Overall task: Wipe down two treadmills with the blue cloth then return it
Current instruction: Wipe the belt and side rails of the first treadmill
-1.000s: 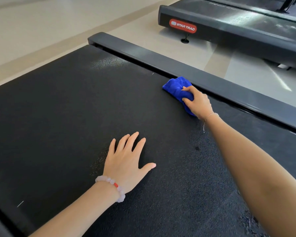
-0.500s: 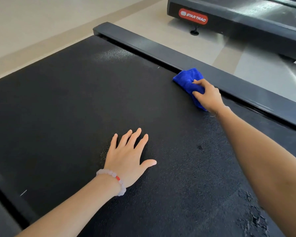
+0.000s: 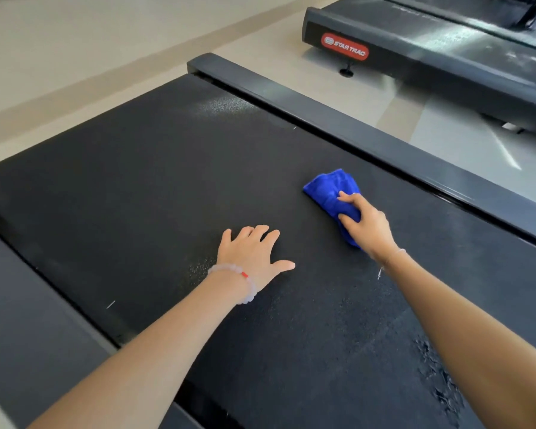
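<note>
The black belt of the near treadmill point(image 3: 143, 187) fills most of the view. My right hand point(image 3: 369, 226) grips a bunched blue cloth point(image 3: 330, 188) and presses it on the belt, a little inside the dark right side rail point(image 3: 384, 147). My left hand point(image 3: 254, 252) lies flat on the belt with fingers spread, holding nothing, to the left of the cloth. A second treadmill point(image 3: 446, 66) with a red STAR TRAC badge point(image 3: 344, 51) stands at the upper right.
Beige floor point(image 3: 75, 41) lies beyond the belt's far end and between the two treadmills. The left side rail point(image 3: 28, 320) runs along the lower left. Worn patches mark the belt at the lower right point(image 3: 440, 376).
My right hand has drawn the cloth away from the right side rail toward me and toward the belt's middle. My left hand stays flat in place.
</note>
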Demonstrator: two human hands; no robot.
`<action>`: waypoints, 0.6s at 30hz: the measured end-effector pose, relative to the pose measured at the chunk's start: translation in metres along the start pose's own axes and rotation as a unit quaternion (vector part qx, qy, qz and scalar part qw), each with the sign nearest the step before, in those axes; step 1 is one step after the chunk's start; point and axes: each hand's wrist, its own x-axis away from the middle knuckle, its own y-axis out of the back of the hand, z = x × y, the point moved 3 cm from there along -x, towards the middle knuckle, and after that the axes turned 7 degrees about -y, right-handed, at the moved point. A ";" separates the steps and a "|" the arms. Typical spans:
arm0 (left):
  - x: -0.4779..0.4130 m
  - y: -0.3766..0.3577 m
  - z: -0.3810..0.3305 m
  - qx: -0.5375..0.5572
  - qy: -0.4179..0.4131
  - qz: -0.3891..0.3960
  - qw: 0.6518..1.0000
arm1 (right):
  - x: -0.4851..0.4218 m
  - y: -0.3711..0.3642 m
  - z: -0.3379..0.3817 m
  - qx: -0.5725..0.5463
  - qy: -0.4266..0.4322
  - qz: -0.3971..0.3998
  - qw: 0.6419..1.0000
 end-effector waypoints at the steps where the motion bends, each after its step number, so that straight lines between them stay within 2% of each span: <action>1: 0.012 0.001 0.002 0.004 -0.003 -0.007 1.000 | 0.012 -0.003 0.003 -0.003 -0.001 0.004 1.000; 9: 0.124 -0.033 0.019 -0.004 0.000 -0.020 1.000 | 0.099 -0.022 0.032 -0.028 -0.012 0.021 0.999; 18: 0.179 -0.055 0.029 0.006 -0.005 -0.041 0.999 | 0.184 -0.051 0.058 -0.012 0.005 0.050 0.999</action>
